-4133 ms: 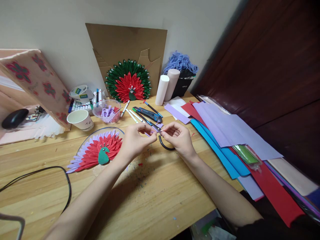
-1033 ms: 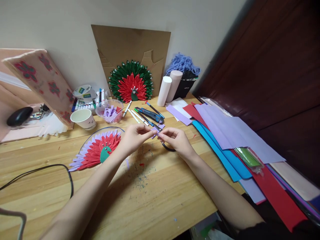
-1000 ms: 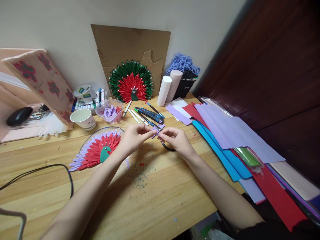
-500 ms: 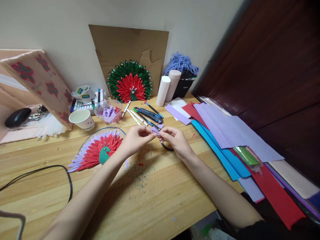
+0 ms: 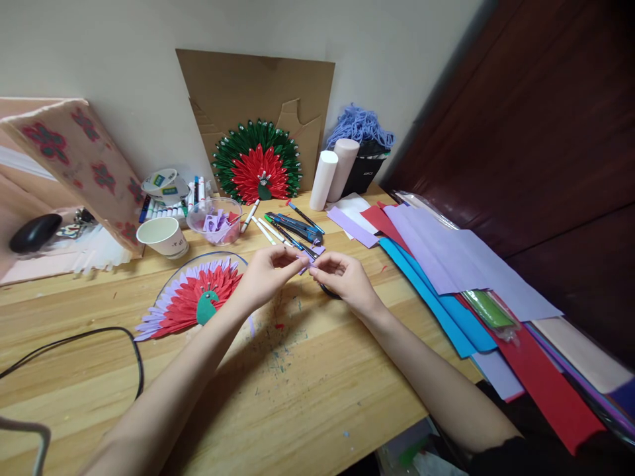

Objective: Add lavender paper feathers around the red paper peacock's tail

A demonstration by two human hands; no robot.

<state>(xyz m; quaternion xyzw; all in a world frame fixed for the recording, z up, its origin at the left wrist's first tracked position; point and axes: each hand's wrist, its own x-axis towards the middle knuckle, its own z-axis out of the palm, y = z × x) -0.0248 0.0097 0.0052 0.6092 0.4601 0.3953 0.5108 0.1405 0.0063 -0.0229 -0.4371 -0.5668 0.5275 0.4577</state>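
Over the middle of the table, my left hand [image 5: 272,272] pinches a small piece of purple paper [image 5: 304,262] between thumb and fingertips. My right hand [image 5: 347,277] is closed in a pinch at the other end of the same piece, their fingertips nearly meeting. Under and behind my right hand lie scissors [image 5: 329,291], with part of a black handle showing and the rest hidden. Left of my hands rests a fan-shaped paper peacock [image 5: 183,307] in red and purple with a green body, partly covered by my left forearm.
Behind my hands lie markers [image 5: 268,230] and a utility knife [image 5: 296,228]. A clear bowl [image 5: 194,223] of purple scraps and a paper cup [image 5: 166,239] stand left. A green-red peacock [image 5: 285,155] leans on cardboard [image 5: 258,79]. Coloured sheets [image 5: 446,264] cover the right edge.
My fingertips have drawn slightly apart and the purple piece has turned between them. My right hand has shifted a little; the things on the table stay put.
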